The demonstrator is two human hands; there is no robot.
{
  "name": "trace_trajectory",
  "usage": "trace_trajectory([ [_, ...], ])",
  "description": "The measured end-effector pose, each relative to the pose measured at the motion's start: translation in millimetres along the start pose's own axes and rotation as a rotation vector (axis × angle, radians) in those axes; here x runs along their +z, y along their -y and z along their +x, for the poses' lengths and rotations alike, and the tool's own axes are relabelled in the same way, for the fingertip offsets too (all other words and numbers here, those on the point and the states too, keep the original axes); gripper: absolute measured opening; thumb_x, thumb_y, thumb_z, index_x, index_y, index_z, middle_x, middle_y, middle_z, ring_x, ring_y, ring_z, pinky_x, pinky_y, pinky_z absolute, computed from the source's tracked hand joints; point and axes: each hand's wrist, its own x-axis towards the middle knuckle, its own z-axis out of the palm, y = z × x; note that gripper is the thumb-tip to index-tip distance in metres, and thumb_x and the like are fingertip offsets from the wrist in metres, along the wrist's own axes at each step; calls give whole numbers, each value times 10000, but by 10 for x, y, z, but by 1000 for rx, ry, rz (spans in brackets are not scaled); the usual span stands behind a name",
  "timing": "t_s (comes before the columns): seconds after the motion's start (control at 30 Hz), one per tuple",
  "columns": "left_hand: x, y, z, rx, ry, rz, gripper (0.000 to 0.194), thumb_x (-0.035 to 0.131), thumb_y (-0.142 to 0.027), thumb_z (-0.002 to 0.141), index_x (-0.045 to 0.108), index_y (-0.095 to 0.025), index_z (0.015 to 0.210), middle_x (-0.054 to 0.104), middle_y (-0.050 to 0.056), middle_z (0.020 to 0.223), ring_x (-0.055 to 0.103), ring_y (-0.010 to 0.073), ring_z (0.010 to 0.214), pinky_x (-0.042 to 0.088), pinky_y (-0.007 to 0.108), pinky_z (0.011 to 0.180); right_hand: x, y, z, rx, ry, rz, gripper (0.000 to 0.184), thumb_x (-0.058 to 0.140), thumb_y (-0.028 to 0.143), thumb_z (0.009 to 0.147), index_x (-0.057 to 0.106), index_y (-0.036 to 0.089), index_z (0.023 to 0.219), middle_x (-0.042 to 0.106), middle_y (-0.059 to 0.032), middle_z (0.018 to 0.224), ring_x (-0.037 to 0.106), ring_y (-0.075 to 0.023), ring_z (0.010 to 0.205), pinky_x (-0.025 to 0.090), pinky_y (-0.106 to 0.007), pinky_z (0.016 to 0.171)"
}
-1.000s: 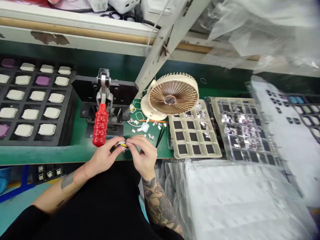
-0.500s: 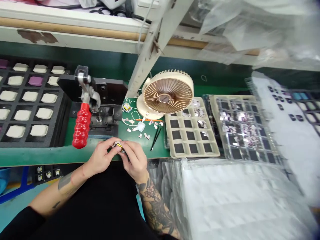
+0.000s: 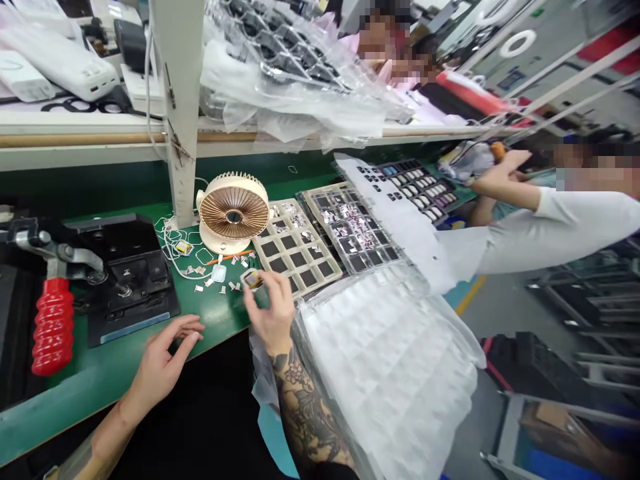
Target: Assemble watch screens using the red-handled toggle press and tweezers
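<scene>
The right grip (image 3: 273, 313) was closed on a small yellow-edged component (image 3: 253, 280), pinching it alone above the green counter (image 3: 95, 393), just beside a beige tray (image 3: 297, 247); the left grip (image 3: 163, 360) had let go and lay open, well apart.

No writing is legible, not even on the small pack (image 3: 253, 280) in the right hand (image 3: 270, 313)
</scene>
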Motion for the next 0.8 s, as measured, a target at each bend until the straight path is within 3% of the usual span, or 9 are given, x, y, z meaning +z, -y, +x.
trace_trajectory([
  [0.1, -15, 0, 6, 28, 27, 40, 278, 660, -410, 1100, 755, -261, 1315, 849, 71, 1158, 830, 236, 1006, 667, 374, 943, -28, -219, 170, -6, -137, -80, 463, 739, 248, 993, 633, 235, 1443, 721, -131, 1227, 720, -284, 1132, 635, -497, 996],
  [0.23, -23, -30, 18, 45, 37, 46, 268, 652, -393, 1109, 751, -281, 1332, 846, 49, 1156, 824, 222, 1011, 658, 364, 960, -14, -336, 120, -103, -153, -233, 535, 753, 247, 992, 559, 219, 1490, 743, -131, 1190, 723, -300, 1107, 618, -501, 967],
  [0.47, -33, -44, 18, 62, 60, 64, 258, 640, -364, 1121, 747, -255, 1329, 836, 71, 1170, 806, 220, 1019, 634, 366, 972, -116, -224, -305, 75, 196, -498, 463, 649, 367, 1063, 572, 184, 1481, 735, -125, 1135, 721, -285, 983, 572, -379, 783],
  [0.63, 21, -79, 59, 111, 53, 90, 237, 637, -323, 1116, 756, -251, 1308, 842, 59, 1136, 810, 207, 1000, 638, 325, 924, -86, -60, -298, 244, 387, -668, 401, 636, 413, 1070, 616, 190, 1402, 728, -90, 1144, 708, -222, 881, 433, -311, 619],
  [0.7, 37, -122, 16, 148, 4, 95, 212, 641, -291, 1109, 760, -240, 1277, 848, 55, 1104, 816, 198, 972, 641, 302, 895, -89, -2, -253, 230, 424, -674, 378, 611, 423, 1085, 633, 191, 1382, 725, -106, 1227, 711, -219, 926, 428, -305, 637],
  [0.8, -5, -204, -115, 265, -94, 105, 194, 636, -232, 1091, 746, -222, 1251, 848, 54, 1018, 807, 184, 872, 639, 285, 837, -86, -18, -173, 86, 344, -623, 349, 548, 424, 1109, 684, 193, 1332, 712, -139, 1323, 715, -245, 1007, 461, -318, 696],
])
